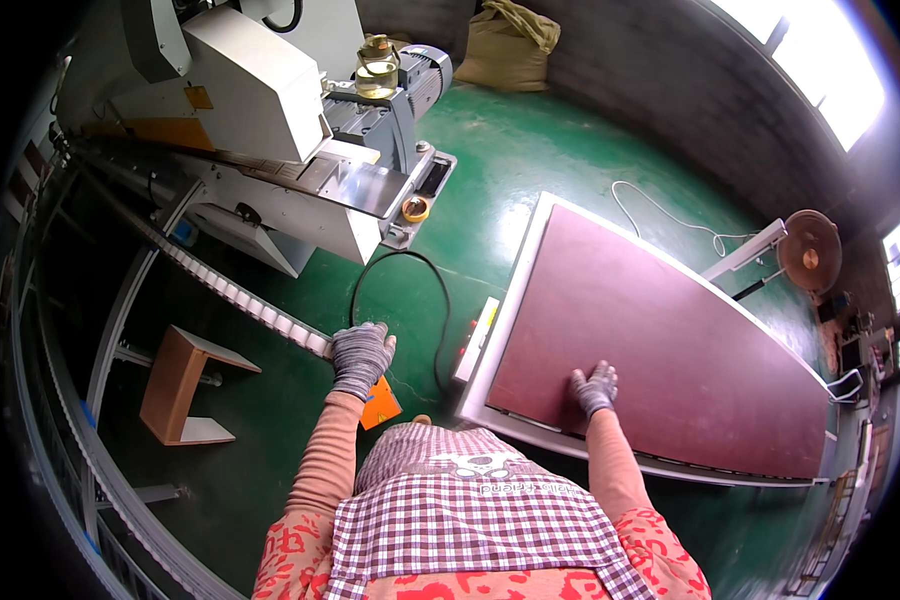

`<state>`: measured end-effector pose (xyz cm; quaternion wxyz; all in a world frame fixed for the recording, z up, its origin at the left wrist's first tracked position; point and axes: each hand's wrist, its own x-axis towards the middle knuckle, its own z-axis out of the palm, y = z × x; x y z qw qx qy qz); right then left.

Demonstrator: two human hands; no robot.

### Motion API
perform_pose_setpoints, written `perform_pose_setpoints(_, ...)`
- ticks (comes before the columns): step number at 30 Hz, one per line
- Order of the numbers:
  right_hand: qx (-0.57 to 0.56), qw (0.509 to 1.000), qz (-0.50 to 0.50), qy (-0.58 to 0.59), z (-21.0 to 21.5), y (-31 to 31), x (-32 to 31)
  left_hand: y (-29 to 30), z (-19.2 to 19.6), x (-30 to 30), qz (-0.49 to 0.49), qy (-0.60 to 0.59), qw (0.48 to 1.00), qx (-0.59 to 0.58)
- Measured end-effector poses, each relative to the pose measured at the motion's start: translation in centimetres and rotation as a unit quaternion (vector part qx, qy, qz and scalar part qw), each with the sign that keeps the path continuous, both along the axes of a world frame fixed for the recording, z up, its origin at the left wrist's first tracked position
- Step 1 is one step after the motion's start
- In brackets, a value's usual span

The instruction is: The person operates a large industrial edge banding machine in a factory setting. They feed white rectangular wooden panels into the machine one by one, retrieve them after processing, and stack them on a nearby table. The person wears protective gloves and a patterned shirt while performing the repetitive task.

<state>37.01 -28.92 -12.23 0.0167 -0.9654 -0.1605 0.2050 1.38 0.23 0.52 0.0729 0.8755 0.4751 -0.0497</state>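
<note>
large maroon board (pixel 660 350), lying flat, white-edged

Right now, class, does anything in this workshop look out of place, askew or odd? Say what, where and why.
A small wooden stool lies tipped on its side on the green floor to the person's left. A black cable loops loosely across the floor by the machine. The left hand rests on the roller rail, the right hand on the brown panel.
</note>
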Motion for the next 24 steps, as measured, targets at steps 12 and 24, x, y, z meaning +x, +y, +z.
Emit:
perform_pose_setpoints(12,0.140,0.945,0.180,-0.236,-3.0,4.9,-6.4,0.2,0.1,0.5,-0.001,0.012,1.000,0.002)
perform_pose_setpoints(24,0.084,0.945,0.272,-0.161,-4.4,2.2,-9.1,0.1,0.2,0.4,0.004,0.002,1.000,-0.013)
